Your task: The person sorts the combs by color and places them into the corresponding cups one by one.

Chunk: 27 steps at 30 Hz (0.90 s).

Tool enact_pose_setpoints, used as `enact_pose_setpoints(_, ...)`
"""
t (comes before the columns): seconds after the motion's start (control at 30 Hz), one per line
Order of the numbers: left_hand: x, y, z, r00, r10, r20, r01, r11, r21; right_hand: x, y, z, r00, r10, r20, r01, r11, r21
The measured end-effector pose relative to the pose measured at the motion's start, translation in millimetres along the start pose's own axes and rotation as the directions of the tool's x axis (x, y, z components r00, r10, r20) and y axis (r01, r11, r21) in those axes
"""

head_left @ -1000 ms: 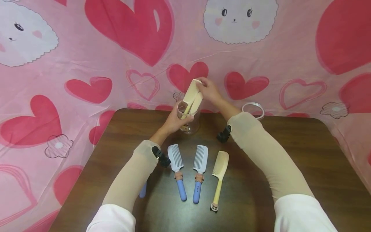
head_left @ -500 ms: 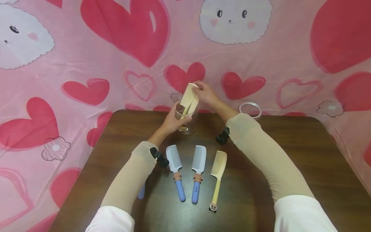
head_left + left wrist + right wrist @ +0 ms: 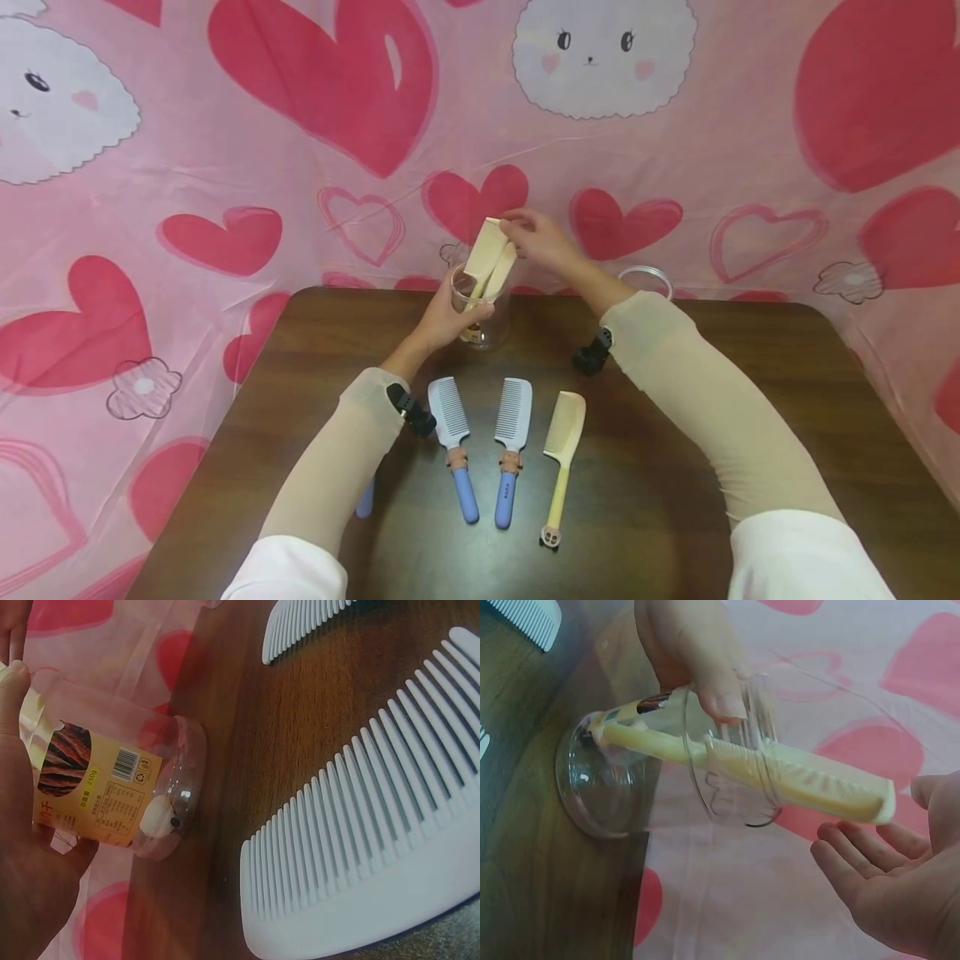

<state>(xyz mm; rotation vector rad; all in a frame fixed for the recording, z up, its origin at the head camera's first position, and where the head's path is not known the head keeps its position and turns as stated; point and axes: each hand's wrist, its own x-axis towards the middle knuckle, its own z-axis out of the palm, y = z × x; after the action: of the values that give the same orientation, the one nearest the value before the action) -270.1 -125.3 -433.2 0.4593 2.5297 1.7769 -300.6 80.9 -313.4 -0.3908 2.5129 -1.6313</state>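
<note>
At the back of the table my left hand (image 3: 444,321) grips a clear jar (image 3: 492,335) near its mouth, thumb on the near side. The jar stands upright and bears a paper label (image 3: 101,784). Two pale yellow combs lean in it, handles down: one comb (image 3: 487,246) rises higher than the other comb (image 3: 502,271). My right hand (image 3: 543,243) is beside their upper ends, with nothing in its grasp. In the right wrist view its fingers (image 3: 847,855) are loosely spread, just off the comb's tip.
Nearer on the table (image 3: 637,467) lie a blue-handled comb (image 3: 450,412), another blue-handled comb (image 3: 513,417) and a yellow comb (image 3: 567,425). A further blue handle (image 3: 365,500) is partly hidden by the left arm. A clear ring (image 3: 651,270) is behind the right forearm, before the heart-print cloth (image 3: 360,92).
The right hand has let go of the yellow comb and moved slightly right. The combs sit a little lower in the jar than a second ago. The left hand keeps its hold.
</note>
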Motion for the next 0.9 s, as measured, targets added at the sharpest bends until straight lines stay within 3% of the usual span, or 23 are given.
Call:
enact_pose_setpoints(0.17,-0.3,0.8,1.5,1.000,0.012,-0.005,-0.013,1.000,-0.005,-14.5,-2,-17,0.999,-0.015,0.052,0.014,1.000,0.019)
enact_pose_setpoints(0.5,0.3,0.6,1.1,1.000,0.024,-0.011,-0.025,1.000,-0.017,-57.6,0,-48,0.996,-0.046,0.078,0.059,0.982,-0.178)
enact_pose_setpoints(0.7,0.4,1.1,-0.8,1.000,0.012,-0.005,-0.012,1.000,-0.012,-83.7,12,-60,0.993,-0.036,0.109,0.060,0.974,-0.219)
enact_pose_setpoints(0.9,0.2,1.7,-1.2,1.000,0.011,-0.004,-0.011,1.000,-0.008,-107.9,31,-67,0.984,-0.090,0.154,0.128,0.958,-0.256)
